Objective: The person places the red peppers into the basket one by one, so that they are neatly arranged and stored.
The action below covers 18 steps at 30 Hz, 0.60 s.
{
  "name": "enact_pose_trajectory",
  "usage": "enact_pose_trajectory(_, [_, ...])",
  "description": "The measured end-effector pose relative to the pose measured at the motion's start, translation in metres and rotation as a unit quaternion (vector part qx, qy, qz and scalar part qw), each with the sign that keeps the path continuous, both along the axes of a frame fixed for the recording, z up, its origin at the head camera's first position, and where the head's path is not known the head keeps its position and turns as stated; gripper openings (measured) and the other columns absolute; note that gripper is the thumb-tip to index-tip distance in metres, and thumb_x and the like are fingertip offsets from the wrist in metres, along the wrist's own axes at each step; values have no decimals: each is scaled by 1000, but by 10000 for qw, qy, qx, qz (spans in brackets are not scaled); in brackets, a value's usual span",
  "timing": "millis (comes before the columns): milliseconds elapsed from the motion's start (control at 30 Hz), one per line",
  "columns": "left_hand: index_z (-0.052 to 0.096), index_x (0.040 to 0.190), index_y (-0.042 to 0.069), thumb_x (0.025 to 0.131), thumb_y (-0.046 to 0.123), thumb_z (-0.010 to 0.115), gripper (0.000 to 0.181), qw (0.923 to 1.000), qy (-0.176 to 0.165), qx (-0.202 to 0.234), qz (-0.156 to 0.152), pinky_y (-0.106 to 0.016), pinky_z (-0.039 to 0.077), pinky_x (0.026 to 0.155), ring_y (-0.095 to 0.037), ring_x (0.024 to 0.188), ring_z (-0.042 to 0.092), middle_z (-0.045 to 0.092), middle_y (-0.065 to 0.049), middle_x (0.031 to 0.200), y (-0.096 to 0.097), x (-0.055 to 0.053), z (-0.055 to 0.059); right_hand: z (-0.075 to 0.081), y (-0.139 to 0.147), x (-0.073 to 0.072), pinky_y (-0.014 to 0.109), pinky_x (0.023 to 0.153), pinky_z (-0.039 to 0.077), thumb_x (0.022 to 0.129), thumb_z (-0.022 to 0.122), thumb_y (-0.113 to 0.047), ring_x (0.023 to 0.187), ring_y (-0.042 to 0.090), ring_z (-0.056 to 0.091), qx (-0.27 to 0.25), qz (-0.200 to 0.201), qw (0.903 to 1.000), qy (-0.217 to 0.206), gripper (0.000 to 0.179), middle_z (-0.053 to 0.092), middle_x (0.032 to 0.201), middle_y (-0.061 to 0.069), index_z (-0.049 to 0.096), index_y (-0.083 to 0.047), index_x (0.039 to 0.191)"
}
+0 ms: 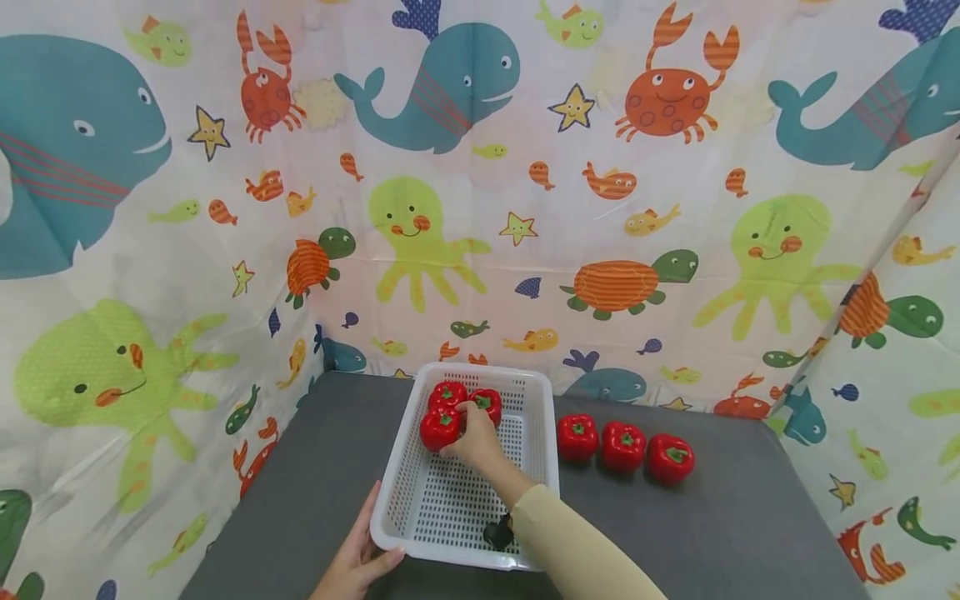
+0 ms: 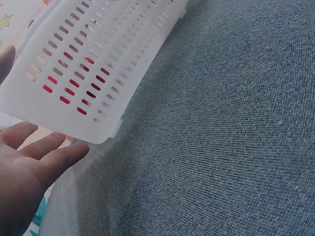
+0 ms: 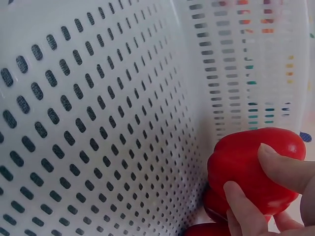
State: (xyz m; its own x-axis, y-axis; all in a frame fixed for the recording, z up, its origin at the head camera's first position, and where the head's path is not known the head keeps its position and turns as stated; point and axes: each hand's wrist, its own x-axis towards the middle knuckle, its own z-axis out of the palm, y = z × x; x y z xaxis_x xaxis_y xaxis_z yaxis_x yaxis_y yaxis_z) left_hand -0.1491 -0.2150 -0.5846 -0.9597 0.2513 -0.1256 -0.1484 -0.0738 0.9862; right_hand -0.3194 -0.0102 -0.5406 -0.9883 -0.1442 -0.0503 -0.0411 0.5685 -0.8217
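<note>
In the head view my right hand (image 1: pixel 480 437) reaches into a white perforated plastic basket (image 1: pixel 465 554). Thumb and fingers grip the front red bell pepper (image 1: pixel 437 429); the right wrist view shows this pepper (image 3: pixel 246 162) near the basket's wall (image 3: pixel 231 93), fingertips on its sides. Two more red bell peppers lie in the basket, one behind (image 1: pixel 448 392) and one to the right (image 1: pixel 490 403), partly covered by the fingers. My left hand (image 1: pixel 356 554) rests at the basket's near left corner, its fingers (image 2: pixel 64 160) extended along the outside.
To the right of the basket, three red bell peppers stand in a row: a left one (image 1: pixel 577 437), a middle one (image 1: pixel 622 446) and a right one (image 1: pixel 670 458). The dark grey tabletop (image 1: pixel 750 517) is bounded by patterned cloth walls (image 1: pixel 525 208) at back and sides.
</note>
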Motion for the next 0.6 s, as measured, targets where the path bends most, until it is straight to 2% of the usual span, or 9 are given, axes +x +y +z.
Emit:
enact_pose_trajectory(200, [-3,163,30,93,11,71,104,9999,127,-14,-84,-59,35,112,-53,149,16,-3,-18,169,1,0,-2,-5,-3,-1,58,103,50,68,94,-13,128,35,52,346,-80,9994,11,82,54,137,16,48,-9,136])
enact_pose_trajectory(600, [-1,163,27,93,8,70,102,9998,205,-19,5,-58,39,111,-53,149,16,-1,-18,169,-1,-2,-3,-7,-9,-2,59,102,49,69,93,-11,130,37,50,319,-52,9994,-143,85,51,140,17,46,-10,139])
